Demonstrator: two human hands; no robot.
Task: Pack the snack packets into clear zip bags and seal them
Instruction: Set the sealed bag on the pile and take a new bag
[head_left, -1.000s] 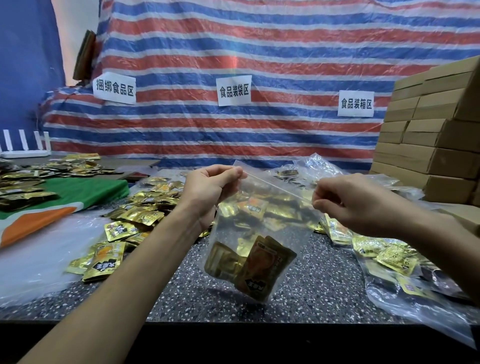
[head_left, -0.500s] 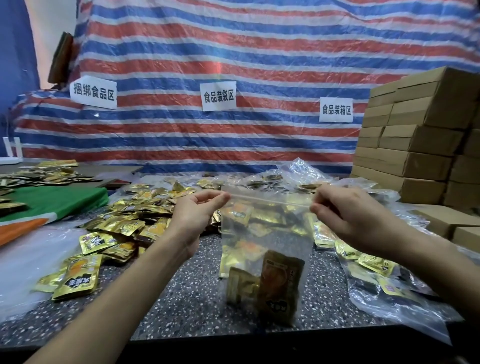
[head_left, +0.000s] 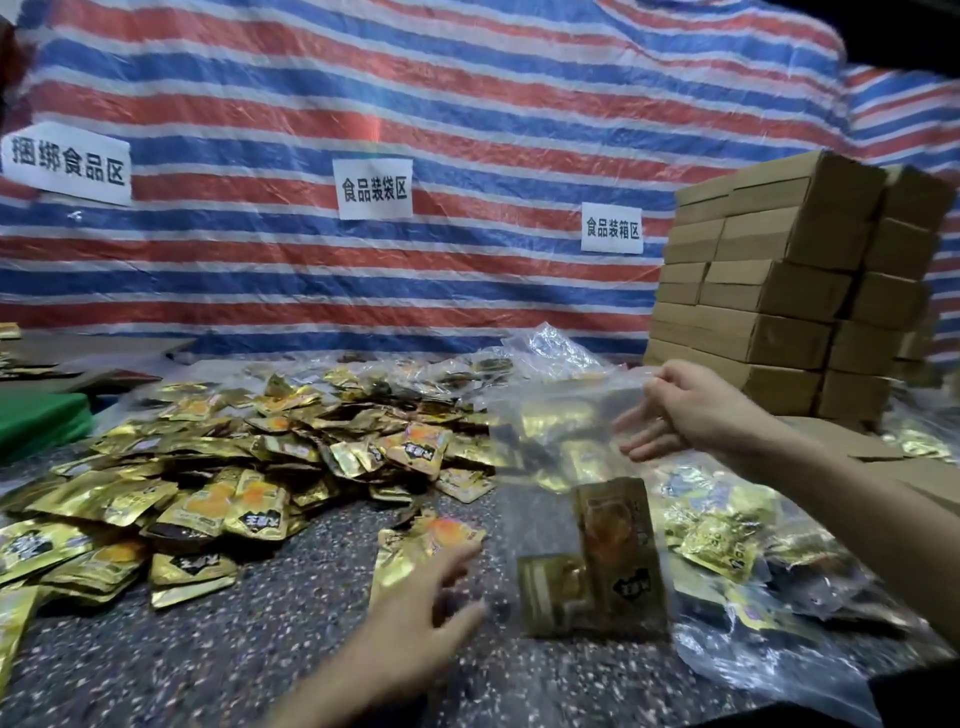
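Pinching the top corner of the zip bag (head_left: 566, 452), the right hand (head_left: 696, 410) held it up; the left hand (head_left: 415, 623) hovered spread, empty.

Bare worktop (head_left: 260, 649) runs along the near edge, left of the middle. The left hand (head_left: 415, 623) hovers over it with fingers spread and has room on both sides. Behind that strip, packets (head_left: 218, 467) are heaped across the left half up to the far edge. The bag (head_left: 571, 467) hangs upright, pinched by the right hand (head_left: 691, 410), and blocks the way right of centre. Filled bags (head_left: 753, 545) crowd the right edge, boxes (head_left: 779, 291) wall the far right corner, and a tarp (head_left: 415, 104) closes the far edge.
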